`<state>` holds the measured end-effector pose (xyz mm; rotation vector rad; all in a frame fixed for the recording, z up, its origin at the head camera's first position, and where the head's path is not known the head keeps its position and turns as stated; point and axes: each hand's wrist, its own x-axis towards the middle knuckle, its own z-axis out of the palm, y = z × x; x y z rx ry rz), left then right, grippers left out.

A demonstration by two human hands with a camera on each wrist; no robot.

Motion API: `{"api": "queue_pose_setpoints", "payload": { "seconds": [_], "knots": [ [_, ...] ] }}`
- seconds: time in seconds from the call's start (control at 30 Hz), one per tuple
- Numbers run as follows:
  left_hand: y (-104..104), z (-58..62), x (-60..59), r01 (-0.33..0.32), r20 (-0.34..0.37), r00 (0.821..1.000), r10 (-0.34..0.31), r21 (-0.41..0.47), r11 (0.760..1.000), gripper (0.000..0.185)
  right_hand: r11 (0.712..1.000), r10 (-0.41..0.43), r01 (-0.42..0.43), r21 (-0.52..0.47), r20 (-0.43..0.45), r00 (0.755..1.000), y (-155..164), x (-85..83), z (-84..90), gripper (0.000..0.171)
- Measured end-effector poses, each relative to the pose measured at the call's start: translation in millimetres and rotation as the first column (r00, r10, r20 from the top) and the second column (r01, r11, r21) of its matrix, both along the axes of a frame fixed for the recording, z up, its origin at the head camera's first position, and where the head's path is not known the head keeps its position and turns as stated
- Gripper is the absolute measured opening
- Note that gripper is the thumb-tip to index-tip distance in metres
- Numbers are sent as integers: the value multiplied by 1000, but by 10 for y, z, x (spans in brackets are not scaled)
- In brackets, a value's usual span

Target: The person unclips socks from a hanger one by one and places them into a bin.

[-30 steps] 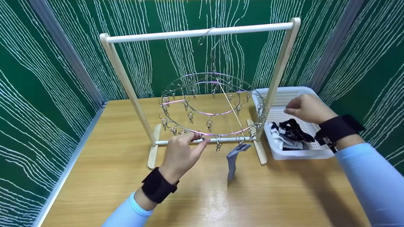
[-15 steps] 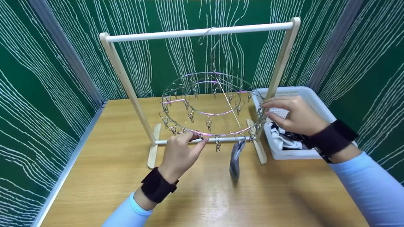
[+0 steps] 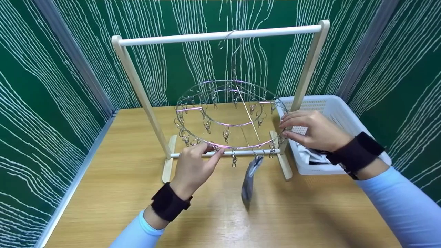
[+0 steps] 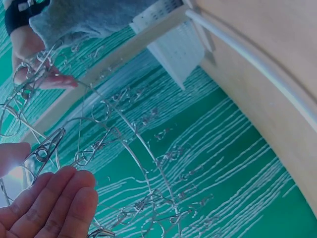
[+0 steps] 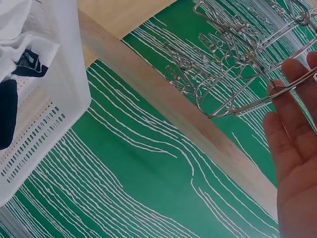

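Observation:
A round metal clip hanger (image 3: 225,124) with two wire rings hangs by its hook from the rack's top bar. My left hand (image 3: 193,167) is at the near rim, its thumb and fingers pinching a metal clip (image 4: 45,151). At the right side of the outer ring, my right hand (image 3: 315,132) holds the wire between thumb and fingers; the right wrist view has the wire crossing its fingers (image 5: 292,111). Between the hands, a grey sock (image 3: 248,184) dangles from a clip on the near rim. It shows as grey cloth at the top of the left wrist view.
The wooden rack (image 3: 137,93) stands on a wood-grain table (image 3: 131,206). Behind its right post sits a white perforated basket (image 3: 365,137) with black, white and grey cloth items (image 5: 29,62) in it. Green walls (image 3: 144,69) with white lines enclose the table.
My right hand has come left from above the basket to the hanger's right rim. The ring has turned slightly, and the sock has swung and shifted left. My left hand keeps its pinch, nearly still.

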<state>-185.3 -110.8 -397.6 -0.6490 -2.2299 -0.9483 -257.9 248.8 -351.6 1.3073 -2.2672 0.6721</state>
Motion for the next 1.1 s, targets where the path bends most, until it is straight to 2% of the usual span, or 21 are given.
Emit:
{"api": "queue_pose_setpoints", "payload": {
  "seconds": [0.3,0.57,0.8,0.93,1.1],
  "knots": [
    [-105,-2,9,-40,-29,999,40,-3,999,19,999,27,-29,-28,-44,999,-40,34,6,20],
    [-163,11,37,-48,-65,997,48,-4,999,23,1000,22,-25,-19,-131,991,-74,85,14,19],
    [-153,19,55,-119,-194,975,110,-34,992,25,999,-38,39,0,-202,979,-177,181,20,13],
    [-107,45,86,-85,-233,970,75,-31,996,28,998,-62,62,-4,-236,970,-257,250,30,10],
    [-22,61,140,-39,-256,966,25,-51,998,23,997,-81,79,-18,-270,959,-336,310,31,9]
  ]
}}
